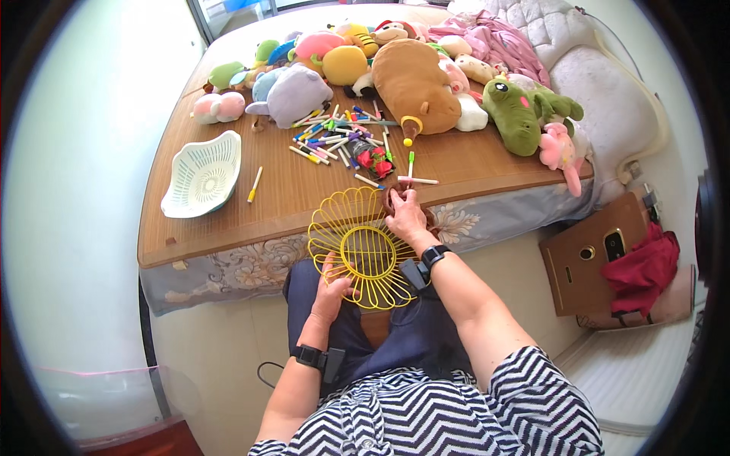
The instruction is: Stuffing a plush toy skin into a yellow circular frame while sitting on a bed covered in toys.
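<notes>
A yellow wire basket (346,247) with petal-like loops round its rim is held over my lap, at the front edge of the bed. My left hand (331,292) grips its near left side, the fingers around the wires. At the basket's far right rim, my right hand (408,218) has its fingers pinched together on a dark brown thing, mostly hidden by the hand. Just beyond that hand lie a white marker (420,181) and a green-tipped marker (411,162). Red artificial roses (376,162) in dark wrapping lie a little farther off, beside a pile of coloured markers (334,135).
A white slotted plastic basket (199,178) stands at the left, with a yellow marker (255,185) beside it. Plush toys line the back, among them a large brown one (414,83) and a green dinosaur (517,118). A brown safe (582,254) with red cloth (646,270) stands right.
</notes>
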Tool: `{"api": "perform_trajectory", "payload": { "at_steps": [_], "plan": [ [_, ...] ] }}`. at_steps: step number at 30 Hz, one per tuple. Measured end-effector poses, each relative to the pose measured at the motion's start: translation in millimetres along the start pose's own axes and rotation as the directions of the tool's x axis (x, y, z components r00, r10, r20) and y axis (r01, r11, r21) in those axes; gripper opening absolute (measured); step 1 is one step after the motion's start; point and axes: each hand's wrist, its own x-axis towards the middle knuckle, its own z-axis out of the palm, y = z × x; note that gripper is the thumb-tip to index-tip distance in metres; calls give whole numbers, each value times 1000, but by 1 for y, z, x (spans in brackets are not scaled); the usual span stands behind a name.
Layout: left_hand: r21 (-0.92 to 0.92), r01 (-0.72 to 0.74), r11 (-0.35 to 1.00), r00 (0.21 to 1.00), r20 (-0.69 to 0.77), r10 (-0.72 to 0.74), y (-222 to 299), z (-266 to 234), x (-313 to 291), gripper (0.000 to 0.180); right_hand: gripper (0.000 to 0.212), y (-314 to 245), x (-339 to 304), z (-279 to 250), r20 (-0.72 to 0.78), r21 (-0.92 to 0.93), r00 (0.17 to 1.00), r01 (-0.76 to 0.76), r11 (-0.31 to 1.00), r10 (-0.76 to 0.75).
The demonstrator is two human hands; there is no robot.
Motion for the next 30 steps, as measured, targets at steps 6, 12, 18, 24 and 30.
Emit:
{"api": "perform_trajectory", "payload": {
  "at_steps": [6, 12, 18, 24, 30],
  "plan": [
    [25, -2, 1000, 1000, -8, 2, 0, -4, 1, 85, 60, -12, -18, 9, -81, -103, 995, 52, 993, -60],
    [4, 9, 1000, 1000, -30, -9, -2, -10, -2, 84, 47, -23, -55, 13, 232, -70, 931, 307, 949, -283],
    [-92, 21, 996, 1000, 2, -20, 3, -3, -2, 82, 39, -5, -30, 2, 64, 189, 930, 344, 920, -361],
    [-89, 21, 996, 1000, -21, -23, 2, -3, -1, 83, 55, -22, 7, -5, -172, 91, 954, 265, 960, -247],
    [-121, 31, 992, 999, -30, -35, 2, -6, 2, 82, 59, -33, -13, 17, 96, -149, 969, 241, 959, -228]
  ]
}}
